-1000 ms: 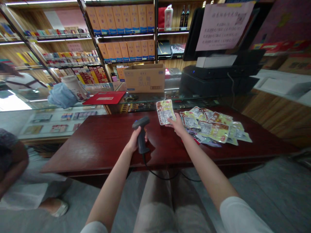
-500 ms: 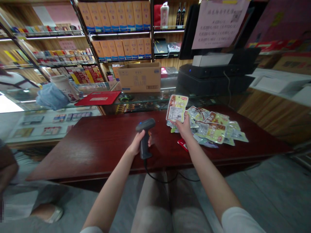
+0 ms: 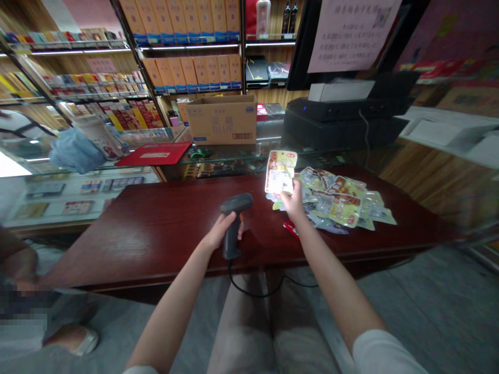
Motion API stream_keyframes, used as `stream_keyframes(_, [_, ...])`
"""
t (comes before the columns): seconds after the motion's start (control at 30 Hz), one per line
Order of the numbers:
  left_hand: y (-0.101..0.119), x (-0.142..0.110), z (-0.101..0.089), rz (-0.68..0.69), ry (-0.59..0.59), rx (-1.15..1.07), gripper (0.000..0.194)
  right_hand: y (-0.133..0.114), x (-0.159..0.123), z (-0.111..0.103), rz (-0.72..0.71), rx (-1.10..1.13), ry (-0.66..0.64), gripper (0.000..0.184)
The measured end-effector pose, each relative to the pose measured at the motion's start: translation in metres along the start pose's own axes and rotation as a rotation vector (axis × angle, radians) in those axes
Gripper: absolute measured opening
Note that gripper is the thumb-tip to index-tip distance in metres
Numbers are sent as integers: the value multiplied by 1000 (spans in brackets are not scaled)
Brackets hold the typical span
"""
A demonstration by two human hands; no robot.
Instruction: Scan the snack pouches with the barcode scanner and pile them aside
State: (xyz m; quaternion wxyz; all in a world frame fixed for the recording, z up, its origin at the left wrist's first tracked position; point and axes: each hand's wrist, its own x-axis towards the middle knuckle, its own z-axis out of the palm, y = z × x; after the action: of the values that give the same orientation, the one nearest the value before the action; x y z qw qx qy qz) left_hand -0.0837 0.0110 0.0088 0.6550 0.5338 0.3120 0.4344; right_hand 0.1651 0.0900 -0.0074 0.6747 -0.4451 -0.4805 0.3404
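Observation:
My left hand (image 3: 221, 231) is wrapped round the grip of a dark barcode scanner (image 3: 234, 221), its head tilted toward the right and its black cable hanging off the table edge. In my right hand (image 3: 293, 200) is a snack packet (image 3: 279, 172), green and brown with a pale label, held up by its lower right corner. Bright light falls on the packet's label side. Under and right of that hand lies a pile of similar snack packets (image 3: 339, 205) on the dark red table (image 3: 163, 223). A small red packet (image 3: 290, 228) sits partly hidden by my right forearm.
Behind the table, a glass counter carries an open cardboard box (image 3: 224, 122), a red folder (image 3: 154, 154), and a cup (image 3: 99, 137) beside a blue cloth (image 3: 76, 151). A black machine (image 3: 327, 124) stands back right. Another person's foot (image 3: 76, 340) shows at lower left.
The label of the packet in my right hand has turned brightly lit. My left hand has tipped the scanner slightly, its head moving a little right. Both hands keep their hold.

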Motion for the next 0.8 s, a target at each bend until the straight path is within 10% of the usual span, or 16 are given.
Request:
stream_keyframes(0.4, [5, -4, 2, -3, 53, -77, 65, -4, -3, 0, -1, 76, 5, 56])
stream_keyframes(0.8, [6, -5, 2, 2, 87, -78, 63, 6, 18, -31, 80, 16, 289, 44])
